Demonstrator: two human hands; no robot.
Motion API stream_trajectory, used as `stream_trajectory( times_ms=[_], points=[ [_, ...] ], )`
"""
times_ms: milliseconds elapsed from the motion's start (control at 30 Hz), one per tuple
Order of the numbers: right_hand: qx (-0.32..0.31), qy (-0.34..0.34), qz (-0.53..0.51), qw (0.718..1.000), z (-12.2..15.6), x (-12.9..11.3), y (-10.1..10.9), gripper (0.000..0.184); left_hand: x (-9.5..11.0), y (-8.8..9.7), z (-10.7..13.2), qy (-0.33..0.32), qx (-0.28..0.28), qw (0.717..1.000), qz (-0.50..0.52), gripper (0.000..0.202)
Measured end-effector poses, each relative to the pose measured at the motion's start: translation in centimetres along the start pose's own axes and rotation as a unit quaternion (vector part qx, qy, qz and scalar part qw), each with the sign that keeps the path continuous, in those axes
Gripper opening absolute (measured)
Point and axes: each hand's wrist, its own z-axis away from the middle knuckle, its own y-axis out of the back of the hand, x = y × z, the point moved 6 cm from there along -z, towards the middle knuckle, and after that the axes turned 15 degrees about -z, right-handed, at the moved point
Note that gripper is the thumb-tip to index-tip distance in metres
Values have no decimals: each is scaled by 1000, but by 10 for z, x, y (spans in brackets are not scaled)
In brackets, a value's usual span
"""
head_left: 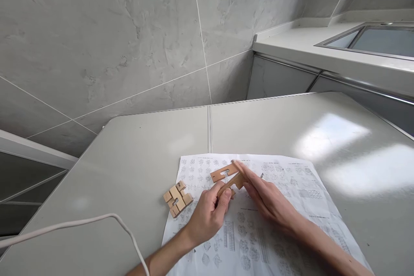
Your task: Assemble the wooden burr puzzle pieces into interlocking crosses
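1 block cluster (177, 199) is apparently assembled, while wooden pieces (238, 180) clamped by left hand (207, 214) and right hand (271, 198) are seemingly left unjoined.

bare left hand (205, 219), bare right hand (273, 200); forearms (323, 237) apparently sleeveless.

Your left hand (207, 215) grips a notched wooden piece (238, 180) between thumb and fingers, while your right hand (270, 196) meets the wood at its far end, above a printed sheet (284, 207) spread on the grey bench (142, 155). A slotted wooden strip (231, 167) shows just beyond, and a cluster of interlocked blocks (181, 196) marked 3 sits at the sheet's left edge. A pale cable (110, 215) curves across your left forearm.
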Motion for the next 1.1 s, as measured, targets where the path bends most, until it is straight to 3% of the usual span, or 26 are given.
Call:
stream_trajectory(
  times_ms=[267,533,1100],
  points=[
    [-28,46,58,997,2,-6,-18,63,2,-4,-2,-5,4,1000,28,43],
    [-27,50,59,997,1,-13,-15,66,1,-8,-2,2,-7,998,60,42],
    [50,62,123,989,3,-11,-14,55,5,-8,-1,3,5,1000,2,42]
  ],
)
